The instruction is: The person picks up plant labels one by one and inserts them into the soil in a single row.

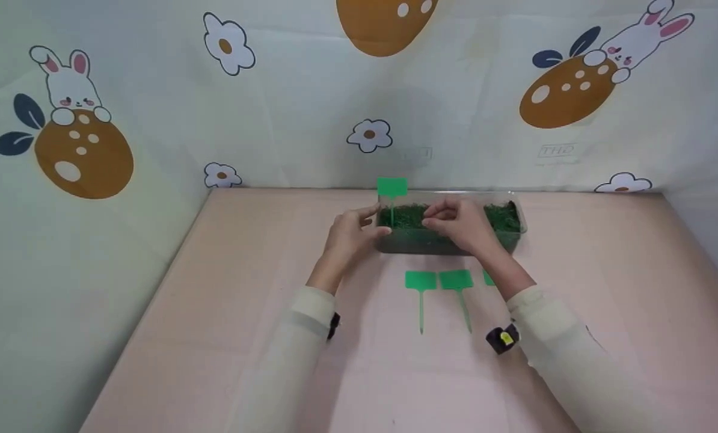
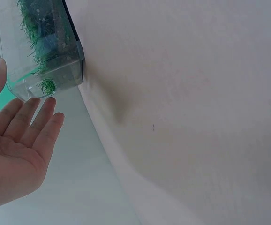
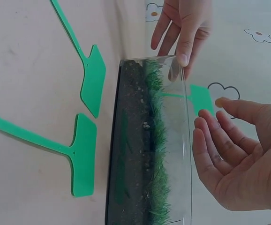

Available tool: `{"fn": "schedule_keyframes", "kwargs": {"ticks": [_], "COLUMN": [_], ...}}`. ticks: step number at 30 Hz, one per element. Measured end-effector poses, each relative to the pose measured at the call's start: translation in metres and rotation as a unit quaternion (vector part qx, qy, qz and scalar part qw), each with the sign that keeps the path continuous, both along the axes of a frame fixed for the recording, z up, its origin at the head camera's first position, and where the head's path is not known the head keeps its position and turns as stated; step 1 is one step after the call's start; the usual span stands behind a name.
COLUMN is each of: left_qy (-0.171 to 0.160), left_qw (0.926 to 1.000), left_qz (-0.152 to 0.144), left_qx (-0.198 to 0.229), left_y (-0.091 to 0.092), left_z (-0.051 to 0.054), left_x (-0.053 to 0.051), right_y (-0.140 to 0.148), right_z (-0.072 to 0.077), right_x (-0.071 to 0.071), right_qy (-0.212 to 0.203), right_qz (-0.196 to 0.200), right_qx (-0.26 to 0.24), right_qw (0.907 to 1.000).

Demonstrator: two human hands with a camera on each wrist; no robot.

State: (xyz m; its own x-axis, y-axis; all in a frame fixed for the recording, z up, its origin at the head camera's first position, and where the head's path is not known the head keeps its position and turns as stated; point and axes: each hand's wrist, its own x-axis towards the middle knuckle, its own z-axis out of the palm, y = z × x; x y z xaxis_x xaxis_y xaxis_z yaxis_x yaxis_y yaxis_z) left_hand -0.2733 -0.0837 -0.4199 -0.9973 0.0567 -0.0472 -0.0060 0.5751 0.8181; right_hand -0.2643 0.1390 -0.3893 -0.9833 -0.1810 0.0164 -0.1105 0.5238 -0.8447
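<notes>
A clear plastic box [image 1: 428, 244] of dark soil topped with green grass [image 1: 407, 216] stands near the back wall. My left hand [image 1: 350, 237] touches the box's left end, thumb at the front corner of the rim, the other fingers loosely extended by the end wall. Beside that hand, a green T-shaped plant label [image 1: 392, 187] stands upright in the grass. My right hand [image 1: 462, 227] is over the middle of the box; in the right wrist view there is a gap between thumb and fingers, with nothing held.
Two green plant labels, one to the left [image 1: 420, 281] and one to the right [image 1: 456, 279], lie in front of the box, stems toward me. Another green label [image 1: 489, 279] shows partly behind my right forearm. A patterned cloth wall [image 1: 299, 120] rises behind the pink tabletop [image 1: 263, 270].
</notes>
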Motion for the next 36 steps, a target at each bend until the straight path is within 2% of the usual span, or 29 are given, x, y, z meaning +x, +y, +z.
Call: {"fn": "schedule_keyframes", "kwargs": {"ticks": [11, 24, 36], "left_qy": [-0.001, -0.01, -0.009], "left_qw": [1.0, 0.9999, 0.9999], "left_qz": [0.0, -0.002, -0.002], "left_qx": [0.007, 0.007, 0.012], "left_y": [0.0, -0.0006, -0.001], "left_z": [-0.0006, -0.0007, -0.0009], "left_x": [-0.0005, -0.0018, 0.0], "right_y": [0.004, 0.0059, 0.008], "right_z": [-0.0042, -0.0052, -0.0082], "right_x": [0.0011, 0.0055, 0.0081], "right_qy": [-0.021, -0.024, -0.035], "right_qz": [0.001, 0.014, 0.009], "right_qx": [-0.004, 0.005, 0.013], "right_qw": [0.9998, 0.9996, 0.9993]}}
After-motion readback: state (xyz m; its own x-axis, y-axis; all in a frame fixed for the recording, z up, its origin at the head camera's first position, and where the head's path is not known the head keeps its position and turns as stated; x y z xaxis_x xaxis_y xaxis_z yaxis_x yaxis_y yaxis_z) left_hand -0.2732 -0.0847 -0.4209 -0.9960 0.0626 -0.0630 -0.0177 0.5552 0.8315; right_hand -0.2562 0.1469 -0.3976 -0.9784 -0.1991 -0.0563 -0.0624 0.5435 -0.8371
